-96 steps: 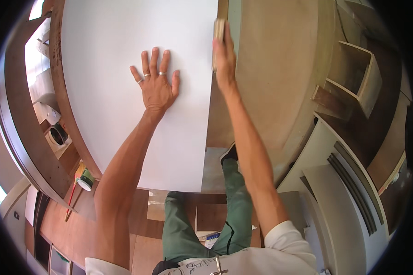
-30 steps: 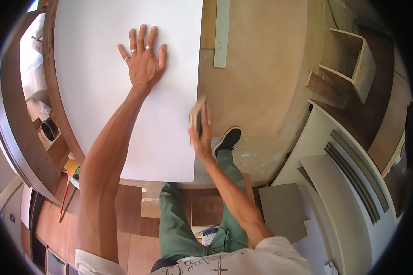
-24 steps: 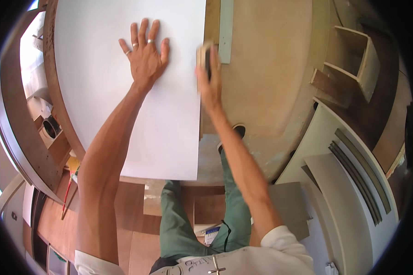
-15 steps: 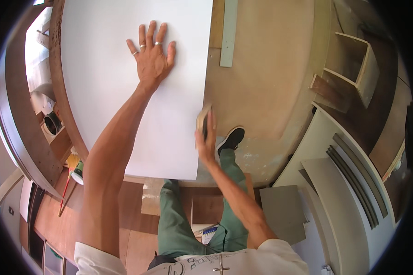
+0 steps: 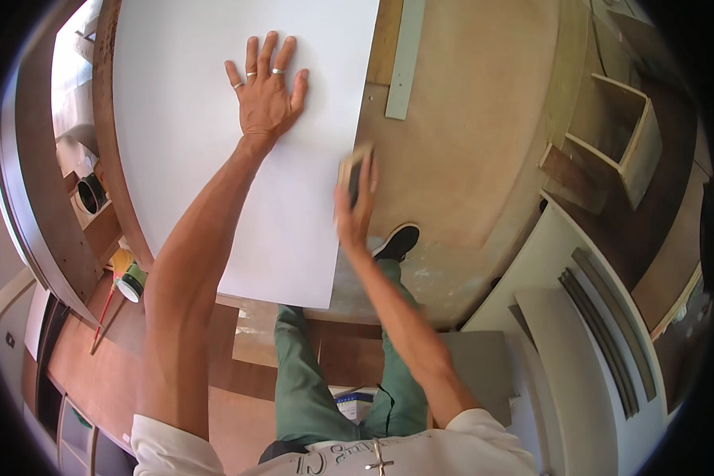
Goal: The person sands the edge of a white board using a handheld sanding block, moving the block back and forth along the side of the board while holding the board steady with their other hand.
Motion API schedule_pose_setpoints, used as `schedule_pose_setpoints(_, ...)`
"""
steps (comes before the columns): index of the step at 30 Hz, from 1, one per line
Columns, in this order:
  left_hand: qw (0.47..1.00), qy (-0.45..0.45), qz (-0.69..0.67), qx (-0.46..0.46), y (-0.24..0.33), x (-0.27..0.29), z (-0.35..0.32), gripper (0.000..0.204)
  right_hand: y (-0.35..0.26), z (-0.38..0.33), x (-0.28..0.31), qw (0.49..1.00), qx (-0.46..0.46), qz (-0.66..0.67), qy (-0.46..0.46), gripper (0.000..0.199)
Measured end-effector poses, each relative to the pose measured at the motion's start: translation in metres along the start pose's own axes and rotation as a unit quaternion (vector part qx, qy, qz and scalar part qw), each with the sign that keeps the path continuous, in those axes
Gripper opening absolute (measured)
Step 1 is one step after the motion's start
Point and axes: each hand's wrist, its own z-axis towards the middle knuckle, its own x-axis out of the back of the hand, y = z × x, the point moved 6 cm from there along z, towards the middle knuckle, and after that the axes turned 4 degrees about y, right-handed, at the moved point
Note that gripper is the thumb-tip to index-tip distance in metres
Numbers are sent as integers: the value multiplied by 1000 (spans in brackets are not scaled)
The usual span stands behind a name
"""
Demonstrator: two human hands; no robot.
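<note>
Nearest, a cross pendant [image 5: 379,458] hangs over the wearer's pale shirt; green trousers [image 5: 309,397] extend beyond. To the left, a green-and-white tin [image 5: 132,283] lies beside a red-handled brush [image 5: 105,308]. The white panel [image 5: 285,230] spans the centre ahead. At its right edge, the right hand [image 5: 355,210] grasps a dark-faced block [image 5: 356,165], slightly blurred; exact contact with the edge cannot be confirmed. Farther out, the left hand [image 5: 268,101] rests palm-down on the panel, fingers spread, gripping nothing. A pale green strip [image 5: 405,63] lies right of the panel.

Dk lettering [image 5: 329,458] on wht shirt [image 5: 432,454].
</note>
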Motion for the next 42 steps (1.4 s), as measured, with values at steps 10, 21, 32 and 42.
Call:
schedule_pose_setpoints(10,1000,9,-13,-5,4,10,3,62,-119,234,117,980,114,161,42,86)
schedule_pose_setpoints(21,998,-57,-3,12,1,2,2,65,-56,91,80,940,-145,291,-105,95)
schedule_pose_setpoints(32,997,-69,-15,14,1,6,2,65,-118,157,60,984,-25,168,-56,95)
schedule_pose_setpoints(42,999,-24,-46,18,2,17,24,59,-82,148,0,997,48,29,-57,88)
